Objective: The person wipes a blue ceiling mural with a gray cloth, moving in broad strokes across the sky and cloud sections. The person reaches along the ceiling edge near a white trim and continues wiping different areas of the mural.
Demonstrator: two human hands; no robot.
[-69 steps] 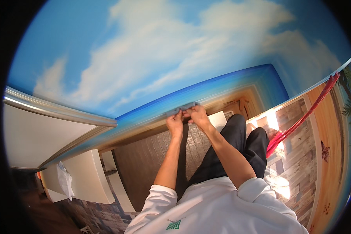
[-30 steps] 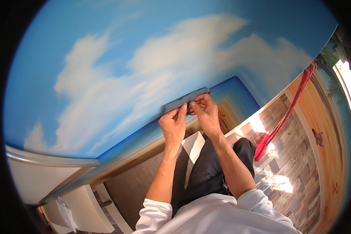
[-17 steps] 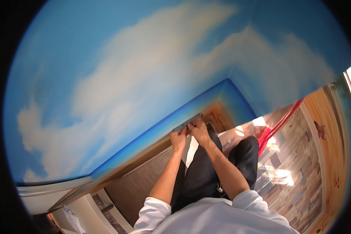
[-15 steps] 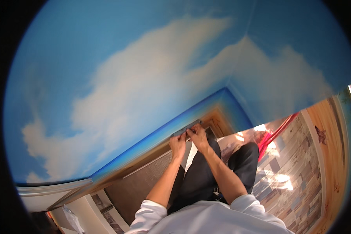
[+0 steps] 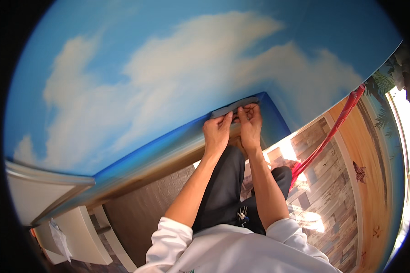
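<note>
Both my arms reach forward to the blue painted wall [image 5: 177, 91], near its corner. A long, thin grey strip [image 5: 234, 107], soft-looking and slightly bent, lies along the dark blue band there. My left hand [image 5: 217, 132] pinches its lower edge between thumb and fingers. Close beside it, my right hand [image 5: 251, 122] grips the strip nearer its right end, fingers curled. Whether the strip touches the wall along its whole length I cannot tell.
Below the hands are my dark-trousered legs [image 5: 223, 186]. A red cloth-like band [image 5: 325, 136] hangs at the right, over the patterned floor [image 5: 323, 182]. A wooden-look painted panel [image 5: 369, 150] curves beyond it. White shelving [image 5: 84, 232] stands at the lower left.
My hands and the grey strip have moved up along the wall, away from my body. Both hands still hold the strip. The whole view has shifted, and more of the red band shows.
</note>
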